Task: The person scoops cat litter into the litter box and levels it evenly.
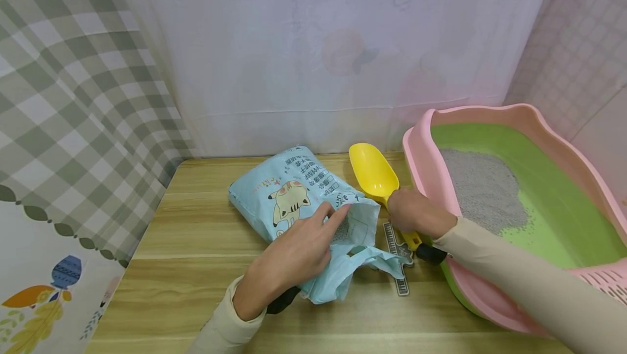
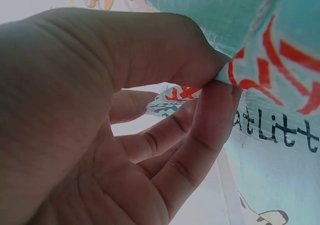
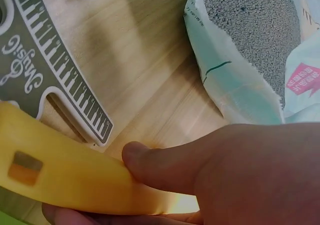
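My left hand (image 1: 294, 253) pinches the torn edge of a light blue cat litter bag (image 1: 262, 188) between thumb and forefinger. The left wrist view shows that pinch (image 2: 222, 77) close up, beside red print. The bag lies on its side, its mouth open toward the right, with grey litter (image 3: 255, 30) showing inside. Just right of the bag, my right hand (image 1: 416, 212) grips the handle of a yellow scoop (image 1: 374, 171). The scoop's bowl points toward the back wall. In the right wrist view, the thumb lies along the yellow handle (image 3: 75, 175).
A pink-rimmed green litter box (image 1: 431, 174) stands at the right, with a heap of grey litter (image 1: 482, 188) inside. Under the right hand's side lies a grey clip (image 1: 403, 283) with piano keys and "Music" on it. Cloth (image 1: 294, 71) hangs behind the wooden table (image 1: 186, 267).
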`<state>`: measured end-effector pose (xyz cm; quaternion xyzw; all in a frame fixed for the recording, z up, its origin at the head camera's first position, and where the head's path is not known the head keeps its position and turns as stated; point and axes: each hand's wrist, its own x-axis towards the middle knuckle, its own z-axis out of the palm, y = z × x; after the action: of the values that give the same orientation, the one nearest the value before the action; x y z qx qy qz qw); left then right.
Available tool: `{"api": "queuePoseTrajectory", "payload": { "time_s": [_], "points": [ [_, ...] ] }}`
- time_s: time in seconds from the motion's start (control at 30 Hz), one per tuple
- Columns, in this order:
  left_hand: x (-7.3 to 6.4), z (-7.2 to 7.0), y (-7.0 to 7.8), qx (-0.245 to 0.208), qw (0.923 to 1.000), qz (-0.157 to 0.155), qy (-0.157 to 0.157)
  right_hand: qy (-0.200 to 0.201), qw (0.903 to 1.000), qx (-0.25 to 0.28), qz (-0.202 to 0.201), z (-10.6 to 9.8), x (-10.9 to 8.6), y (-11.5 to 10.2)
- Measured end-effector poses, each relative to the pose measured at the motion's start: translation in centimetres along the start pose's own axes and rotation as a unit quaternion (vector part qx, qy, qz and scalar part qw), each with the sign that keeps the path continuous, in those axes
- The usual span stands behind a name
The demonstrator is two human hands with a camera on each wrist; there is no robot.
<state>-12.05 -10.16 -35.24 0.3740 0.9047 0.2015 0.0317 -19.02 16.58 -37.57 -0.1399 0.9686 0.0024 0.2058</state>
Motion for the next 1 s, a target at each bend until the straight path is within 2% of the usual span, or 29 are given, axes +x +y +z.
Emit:
{"api": "queuePoseTrajectory", "payload": {
  "time_s": [0.33, 0.63, 0.77, 0.93, 1.0],
  "points": [
    [0.0, 0.0, 0.0, -0.001, 1.0, -0.003, -0.005, -0.008, 0.9998, 0.002, 0.017, 0.4, 0.4, 0.0],
    [0.0, -0.1, 0.0, -0.001, 0.9999, -0.008, -0.008, -0.012, 0.9998, -0.007, 0.016, 0.4, 0.4, 0.0],
    [0.0, 0.0, -0.1, -0.001, 1.0, -0.004, -0.004, -0.004, 0.9998, -0.02, 0.001, 0.2, 0.3, 0.1],
    [-0.1, 0.0, -0.1, -0.003, 1.0, 0.003, 0.002, 0.01, 0.9999, 0.014, 0.0, -0.7, -0.6, 0.2],
    [-0.2, 0.1, -0.2, -0.005, 1.0, 0.007, 0.004, 0.022, 0.9988, 0.043, -0.002, -1.3, -1.1, 0.3]
  ]
}}
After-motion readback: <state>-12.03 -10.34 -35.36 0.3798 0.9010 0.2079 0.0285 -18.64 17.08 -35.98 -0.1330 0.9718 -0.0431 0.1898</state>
